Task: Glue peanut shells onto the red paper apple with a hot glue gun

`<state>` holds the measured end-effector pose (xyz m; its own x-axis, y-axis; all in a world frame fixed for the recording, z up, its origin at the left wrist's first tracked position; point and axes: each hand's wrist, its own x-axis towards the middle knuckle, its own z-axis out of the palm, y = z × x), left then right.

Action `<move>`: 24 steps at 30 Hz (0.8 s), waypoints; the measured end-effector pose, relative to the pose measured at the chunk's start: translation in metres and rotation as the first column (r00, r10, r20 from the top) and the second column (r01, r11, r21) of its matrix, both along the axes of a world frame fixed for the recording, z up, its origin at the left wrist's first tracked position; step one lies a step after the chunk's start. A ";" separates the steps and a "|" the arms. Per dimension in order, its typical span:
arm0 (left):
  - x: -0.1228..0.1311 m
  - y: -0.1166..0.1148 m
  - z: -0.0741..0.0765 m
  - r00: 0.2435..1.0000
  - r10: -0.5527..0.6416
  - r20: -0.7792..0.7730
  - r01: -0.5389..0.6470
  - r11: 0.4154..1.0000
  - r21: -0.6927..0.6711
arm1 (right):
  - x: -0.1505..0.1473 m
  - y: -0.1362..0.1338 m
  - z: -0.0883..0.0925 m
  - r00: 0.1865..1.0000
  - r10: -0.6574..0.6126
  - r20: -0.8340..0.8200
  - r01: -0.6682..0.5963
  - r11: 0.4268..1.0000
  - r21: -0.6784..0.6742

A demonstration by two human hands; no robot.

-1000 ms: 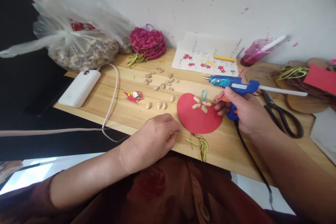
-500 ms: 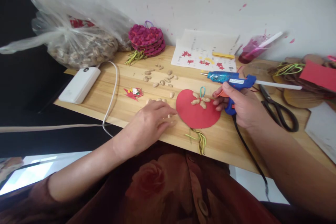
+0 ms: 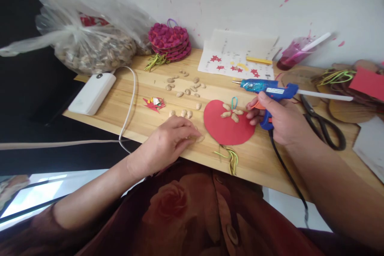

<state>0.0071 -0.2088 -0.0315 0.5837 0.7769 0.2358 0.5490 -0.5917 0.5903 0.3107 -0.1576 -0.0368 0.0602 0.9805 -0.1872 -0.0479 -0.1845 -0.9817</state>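
My right hand (image 3: 283, 118) grips a blue hot glue gun (image 3: 270, 89) with an orange trigger, its metal nozzle pointing left above the table. A white glue stick (image 3: 325, 95) juts from its back. My left hand (image 3: 174, 136) is low over the front of the table, fingers pinched on a peanut (image 3: 199, 139), partly hidden by the fingertips. Between my hands lies a red round card (image 3: 226, 130). Several peanuts (image 3: 230, 114) form a flower shape near its top, beside a blue loop. Green-yellow strings (image 3: 232, 160) hang from its lower edge.
Loose peanuts (image 3: 188, 92) are scattered behind my left hand. A white power bank (image 3: 92, 94) with a cable, a bag of shells (image 3: 96, 52) and stacked magenta ornaments (image 3: 169, 42) stand left. Paper with red stars (image 3: 217, 68), a cup (image 3: 292, 58) and black scissors (image 3: 325, 128) are right.
My left fingers have come down and closed on the peanut beside the red card. The right hand still holds the glue gun; the view has shifted slightly.
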 end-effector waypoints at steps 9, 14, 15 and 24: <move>0.002 0.005 -0.005 1.000 0.025 -0.013 -0.024 0.999 0.030 | -0.001 -0.001 0.002 1.000 -0.014 0.022 0.014 1.000 0.008; -0.003 0.007 -0.007 0.999 0.046 0.000 -0.046 0.999 -0.006 | -0.001 0.000 0.002 1.000 -0.005 0.000 0.005 1.000 0.007; -0.003 0.007 -0.006 0.999 0.043 0.002 -0.043 0.999 -0.012 | -0.001 0.000 0.001 1.000 -0.006 0.000 0.006 1.000 0.009; -0.002 0.004 0.000 1.000 0.015 -0.002 -0.015 0.999 -0.032 | -0.001 0.000 0.001 1.000 -0.010 -0.002 0.010 1.000 0.008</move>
<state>0.0052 -0.2050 -0.0316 0.5723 0.7929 0.2094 0.5590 -0.5640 0.6078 0.3097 -0.1580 -0.0356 0.0697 0.9813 -0.1793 -0.0512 -0.1760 -0.9831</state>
